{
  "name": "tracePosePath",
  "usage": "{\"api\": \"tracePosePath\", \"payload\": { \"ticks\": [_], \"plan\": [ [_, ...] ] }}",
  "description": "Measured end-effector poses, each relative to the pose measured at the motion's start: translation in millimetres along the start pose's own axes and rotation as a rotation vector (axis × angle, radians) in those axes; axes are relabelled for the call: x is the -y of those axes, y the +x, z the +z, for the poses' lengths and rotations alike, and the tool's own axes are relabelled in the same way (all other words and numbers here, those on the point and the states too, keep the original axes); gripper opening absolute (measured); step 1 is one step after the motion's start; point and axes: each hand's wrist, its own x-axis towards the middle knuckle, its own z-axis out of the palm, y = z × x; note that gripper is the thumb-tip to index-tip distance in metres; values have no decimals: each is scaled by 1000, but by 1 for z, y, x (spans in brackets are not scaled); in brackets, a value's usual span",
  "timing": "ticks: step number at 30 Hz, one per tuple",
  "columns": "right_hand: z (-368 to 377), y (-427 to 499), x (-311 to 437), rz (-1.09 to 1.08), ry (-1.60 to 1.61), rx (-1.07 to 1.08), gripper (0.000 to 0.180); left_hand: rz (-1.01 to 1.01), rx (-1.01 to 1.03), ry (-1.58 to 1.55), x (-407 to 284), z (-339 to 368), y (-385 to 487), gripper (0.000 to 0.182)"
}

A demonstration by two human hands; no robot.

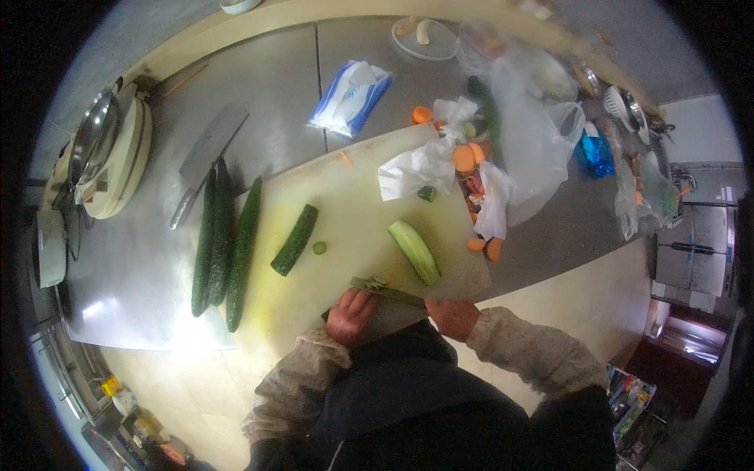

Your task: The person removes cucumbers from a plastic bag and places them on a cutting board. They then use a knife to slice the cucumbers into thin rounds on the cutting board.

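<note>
My right hand [452, 318] grips the handle end of a kitchen knife [394, 294] at the near edge of a pale cutting board [353, 200]. Beside the knife's far end, my left hand [351, 315] rests with bent fingers on a piece of cucumber, mostly hidden under it. Thin cucumber slices [375, 283] lie along the blade. A cut-open cucumber half [414, 252] lies on the board above the knife. Further left are a small cucumber end [319, 248] and a thick cucumber section [294, 240]. Several whole cucumbers [243, 259] lie at the board's left edge.
A cleaver [213, 144] lies on the metal counter [129, 253] at left. Behind the board are a tissue pack [351, 97] and a clear plate [425, 40]. Crumpled tissues [418, 168], carrot pieces [464, 158] and plastic bags [530, 135] crowd the right. Round boards [126, 159] stand far left.
</note>
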Motion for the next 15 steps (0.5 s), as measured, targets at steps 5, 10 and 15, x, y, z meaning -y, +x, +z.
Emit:
{"api": "tracePosePath", "payload": {
  "ticks": [5,10,15],
  "plan": [
    [-3,2,3,-36,-92,-106,22,-7,52,22,1,-1,-1,35],
    [-1,4,1,15,-12,-9,22,-3,-33,33,-3,-3,4,35],
    [3,2,4,-20,-66,-37,24,-56,66,-7,-5,-8,1,33]
  ]
}}
